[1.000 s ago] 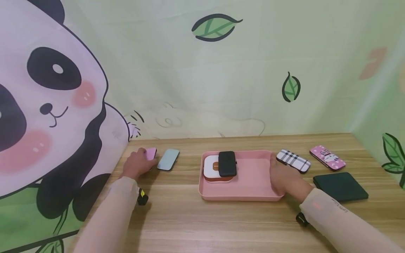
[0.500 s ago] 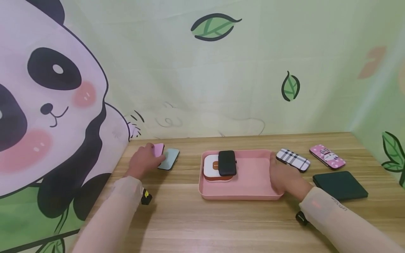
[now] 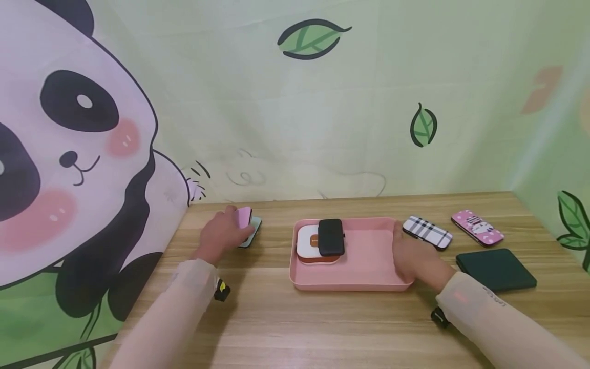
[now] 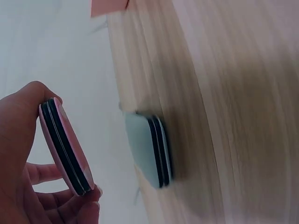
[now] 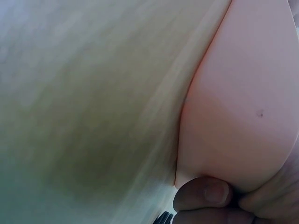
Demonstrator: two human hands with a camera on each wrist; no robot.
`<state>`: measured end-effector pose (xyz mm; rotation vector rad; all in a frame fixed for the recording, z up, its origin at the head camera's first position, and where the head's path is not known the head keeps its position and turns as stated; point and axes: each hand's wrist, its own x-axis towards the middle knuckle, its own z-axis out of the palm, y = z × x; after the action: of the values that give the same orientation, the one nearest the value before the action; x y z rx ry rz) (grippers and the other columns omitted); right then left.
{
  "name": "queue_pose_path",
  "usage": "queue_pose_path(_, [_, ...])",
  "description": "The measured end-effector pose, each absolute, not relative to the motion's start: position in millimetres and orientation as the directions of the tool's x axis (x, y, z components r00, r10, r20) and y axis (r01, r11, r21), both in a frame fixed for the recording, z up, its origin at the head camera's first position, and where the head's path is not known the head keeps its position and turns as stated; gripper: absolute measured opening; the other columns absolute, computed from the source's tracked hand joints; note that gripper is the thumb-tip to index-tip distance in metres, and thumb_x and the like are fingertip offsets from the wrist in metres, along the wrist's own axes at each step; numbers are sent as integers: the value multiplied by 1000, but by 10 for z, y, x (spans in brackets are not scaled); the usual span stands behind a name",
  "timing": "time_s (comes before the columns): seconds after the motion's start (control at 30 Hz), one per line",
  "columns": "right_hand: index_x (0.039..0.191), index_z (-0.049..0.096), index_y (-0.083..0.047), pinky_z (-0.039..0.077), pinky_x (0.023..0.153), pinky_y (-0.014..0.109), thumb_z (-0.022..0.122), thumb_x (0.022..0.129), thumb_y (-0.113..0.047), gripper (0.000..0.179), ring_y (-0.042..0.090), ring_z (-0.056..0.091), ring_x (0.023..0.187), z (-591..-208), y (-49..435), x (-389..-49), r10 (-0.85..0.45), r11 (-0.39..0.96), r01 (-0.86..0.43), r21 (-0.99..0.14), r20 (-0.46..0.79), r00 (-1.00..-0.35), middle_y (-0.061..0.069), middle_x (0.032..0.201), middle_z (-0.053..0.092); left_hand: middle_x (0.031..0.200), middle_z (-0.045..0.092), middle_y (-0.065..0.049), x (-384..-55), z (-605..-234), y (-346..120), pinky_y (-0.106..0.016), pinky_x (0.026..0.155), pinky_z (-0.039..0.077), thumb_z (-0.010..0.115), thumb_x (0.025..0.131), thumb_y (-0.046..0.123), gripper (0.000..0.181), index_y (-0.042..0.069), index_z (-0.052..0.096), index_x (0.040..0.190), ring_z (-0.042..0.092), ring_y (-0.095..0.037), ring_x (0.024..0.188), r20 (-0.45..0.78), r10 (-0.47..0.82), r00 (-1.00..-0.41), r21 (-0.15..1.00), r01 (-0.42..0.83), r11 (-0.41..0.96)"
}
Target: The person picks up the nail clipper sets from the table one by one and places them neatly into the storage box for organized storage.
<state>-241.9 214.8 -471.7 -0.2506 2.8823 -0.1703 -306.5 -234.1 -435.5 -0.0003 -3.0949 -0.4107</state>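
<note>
In the head view my left hand holds a small pink hard case by its edges. Seen from the left wrist, this pink case has a black rim with a thin metallic line, between thumb and fingers. Just beyond it, a similar pale blue case lies on the table, partly hidden by the hand. My right hand grips the right side of a pink tray; fingertips curl at its rim in the right wrist view. Inside the tray's left part, a black case rests partly over a white and brown item.
Right of the tray lie a plaid case, a pink patterned case and a dark green flat item near my right sleeve. A printed cloth rises behind the wooden table.
My left hand has carried the pink case to the right, from beside the pale blue case to in front of part of it. The right hand and tray have stayed put.
</note>
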Motion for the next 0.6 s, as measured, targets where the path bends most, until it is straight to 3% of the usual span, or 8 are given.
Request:
queue_pose_path(0.2, [153,-5,14,27,40,26,51,89,-4,86,15,40,44,-4712,2143,-2408,-190,977,-161,-142,-222,-956,4,57,51,98,58,-13,-3001,-4331,-2126,-36,57,44,58,82,57,72,6,48,132,57,-28,79,45,18,-999,238,29,971])
queue_pose_path(0.6, [153,-5,14,27,40,26,48,92,-5,84,14,39,43,-4716,2149,-2417,-186,978,-159,-133,-226,-956,4,57,50,101,57,-12,-2856,-4173,-1772,-36,59,45,58,81,57,75,6,48,136,57,-27,81,27,48,-998,252,53,966])
